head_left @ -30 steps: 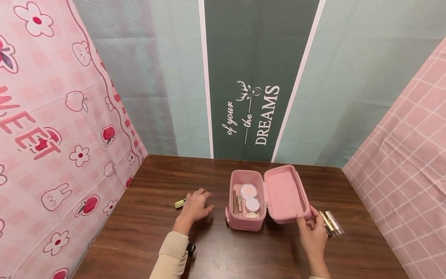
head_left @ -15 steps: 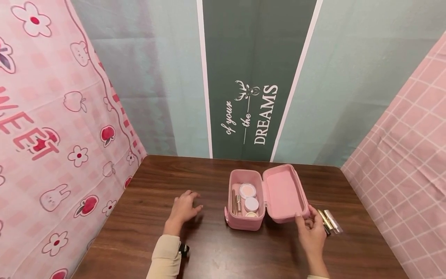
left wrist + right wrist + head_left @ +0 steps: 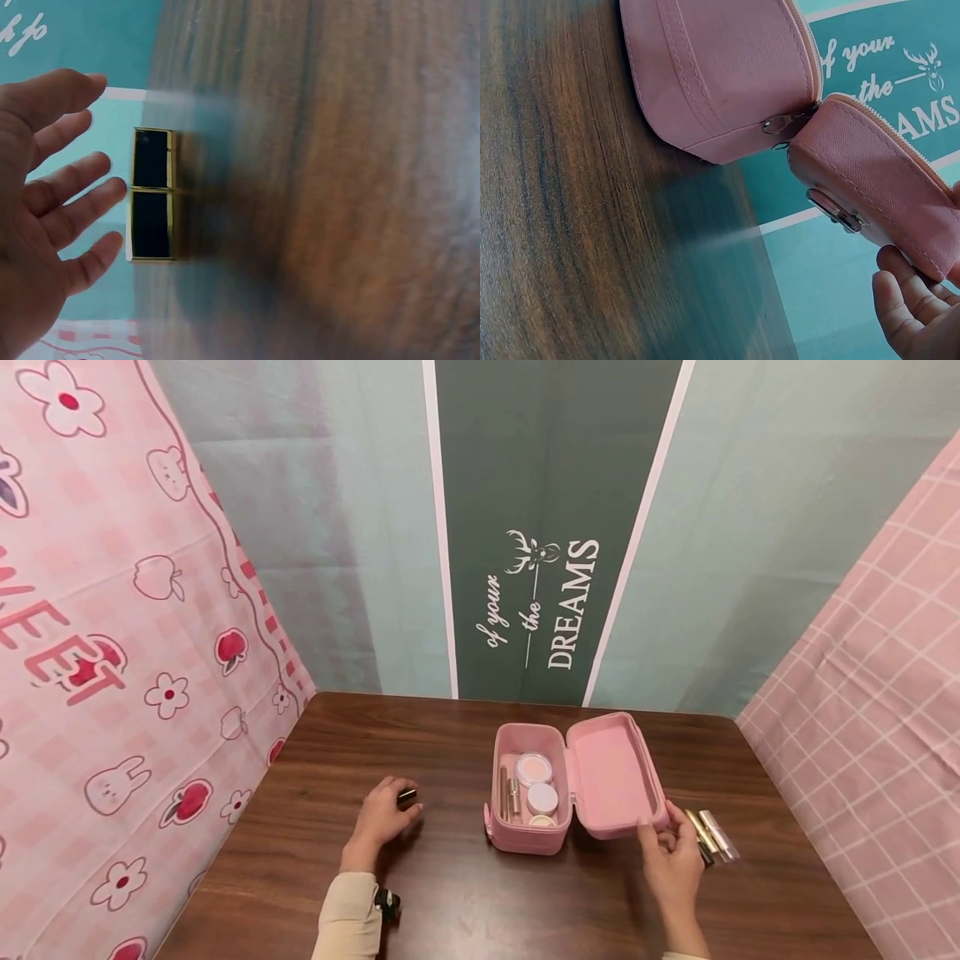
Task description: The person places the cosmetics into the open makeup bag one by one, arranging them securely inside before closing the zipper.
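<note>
On the left part of the table, my left hand [image 3: 381, 814] reaches over a black and gold lipstick [image 3: 407, 795]. In the left wrist view its fingers [image 3: 86, 210] are spread beside the lipstick [image 3: 152, 195], with a small gap visible. My right hand [image 3: 671, 860] holds the near right corner of the lid [image 3: 615, 777] of a pink cosmetic case [image 3: 528, 841], thumb on one side and fingers beneath. The lid is swung back to the right. Inside the case lie a round compact [image 3: 535, 768], a white-lidded jar [image 3: 542, 799] and slim tubes [image 3: 513, 795].
Several gold and clear lipstick-like tubes [image 3: 712, 835] lie on the brown wooden table [image 3: 480, 910], right of the right hand. A green curtain [image 3: 562, 460] stands behind the table. Pink cloths hang at the left [image 3: 172, 610] and the right [image 3: 862, 693].
My left hand has shifted left and back toward me, now behind the lipstick, which shows past its fingers. The right hand keeps its hold on the lid, and the case has not moved.
</note>
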Motion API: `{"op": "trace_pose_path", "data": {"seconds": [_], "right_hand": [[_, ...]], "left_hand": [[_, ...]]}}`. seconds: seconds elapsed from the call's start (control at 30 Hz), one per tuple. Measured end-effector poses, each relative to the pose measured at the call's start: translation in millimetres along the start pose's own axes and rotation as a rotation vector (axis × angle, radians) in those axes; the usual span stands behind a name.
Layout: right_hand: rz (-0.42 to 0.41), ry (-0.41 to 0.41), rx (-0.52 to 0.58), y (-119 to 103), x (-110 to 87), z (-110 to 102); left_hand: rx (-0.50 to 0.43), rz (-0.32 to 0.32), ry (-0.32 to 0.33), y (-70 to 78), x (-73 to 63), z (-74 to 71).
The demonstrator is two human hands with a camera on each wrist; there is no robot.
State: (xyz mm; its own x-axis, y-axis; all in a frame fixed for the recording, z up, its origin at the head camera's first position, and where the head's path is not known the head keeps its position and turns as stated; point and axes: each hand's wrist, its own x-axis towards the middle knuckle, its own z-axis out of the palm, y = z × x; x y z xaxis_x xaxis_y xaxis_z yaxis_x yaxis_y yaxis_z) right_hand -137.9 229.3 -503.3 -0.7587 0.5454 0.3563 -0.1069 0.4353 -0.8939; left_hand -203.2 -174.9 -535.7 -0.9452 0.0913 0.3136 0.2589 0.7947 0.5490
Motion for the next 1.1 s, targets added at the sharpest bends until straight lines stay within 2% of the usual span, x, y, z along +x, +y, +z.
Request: {"op": "trace_pose_path", "data": {"seconds": [0.23, 0.47, 0.67, 0.83, 0.97, 1.1], "right_hand": [[-0.001, -0.001, -0.001, -1.1, 0.0, -0.5], [-0.017, 0.001, 0.005, -0.5, -0.1, 0.4], [-0.021, 0.014, 0.036, 0.7, -0.6, 0.3], [-0.009, -0.002, -0.011, -0.7, 0.2, -0.6], [0.001, -0.007, -0.026, -2.9, 0.2, -1.1], [0.003, -0.009, -0.030, -3.4, -0.1, -1.1]], "left_hand": [[-0.104, -0.051, 0.064, -9.9, -3.2, 6.3], [-0.141, -0.080, 0.182, -23.4, -6.6, 9.1], [-0.207, -0.160, 0.130, -35.1, -8.4, 7.8], [-0.232, -0.205, 0.099, -41.8, -7.4, 6.5], [-0.211, -0.222, 0.075, -42.7, -5.5, 6.9], [-0.135, -0.248, 0.045, -41.0, -3.8, 8.2]]}}
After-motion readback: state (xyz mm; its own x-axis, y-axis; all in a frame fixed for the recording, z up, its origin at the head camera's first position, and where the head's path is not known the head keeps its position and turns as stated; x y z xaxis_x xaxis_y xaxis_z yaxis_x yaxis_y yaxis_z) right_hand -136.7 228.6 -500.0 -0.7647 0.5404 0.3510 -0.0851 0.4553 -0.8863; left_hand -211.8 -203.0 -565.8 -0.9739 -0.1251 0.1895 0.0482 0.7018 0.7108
